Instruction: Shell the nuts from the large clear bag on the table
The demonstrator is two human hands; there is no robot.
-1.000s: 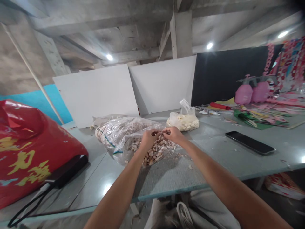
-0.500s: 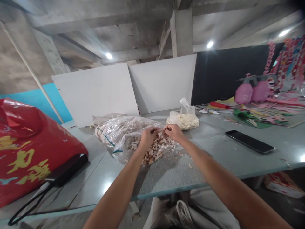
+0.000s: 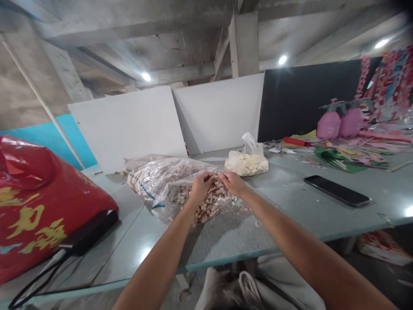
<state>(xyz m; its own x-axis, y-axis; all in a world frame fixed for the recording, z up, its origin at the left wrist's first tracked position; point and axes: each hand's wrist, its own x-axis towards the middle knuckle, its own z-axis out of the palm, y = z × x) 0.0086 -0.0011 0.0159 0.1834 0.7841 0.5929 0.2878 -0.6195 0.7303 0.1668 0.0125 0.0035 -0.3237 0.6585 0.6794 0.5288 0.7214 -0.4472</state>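
Note:
My left hand (image 3: 201,185) and my right hand (image 3: 232,182) meet at the fingertips above a heap of brownish shells and pieces (image 3: 208,207). The fingers of both hands are pinched together, and whatever lies between them is too small to make out. The heap spills from the mouth of a large clear plastic bag (image 3: 164,172) lying on its side. Just behind my right hand stands a smaller clear bag (image 3: 250,164) full of pale, cream-coloured pieces.
On the grey table (image 3: 284,215), a black phone (image 3: 337,190) lies at right. A red bag (image 3: 54,193) and a black device (image 3: 92,232) with a cable are at left. Pink spray bottles (image 3: 329,125), a red tube (image 3: 296,141) and paper strips lie at back right.
My right hand has moved slightly left, and its fingertips now meet those of my left hand. The view has shifted a little.

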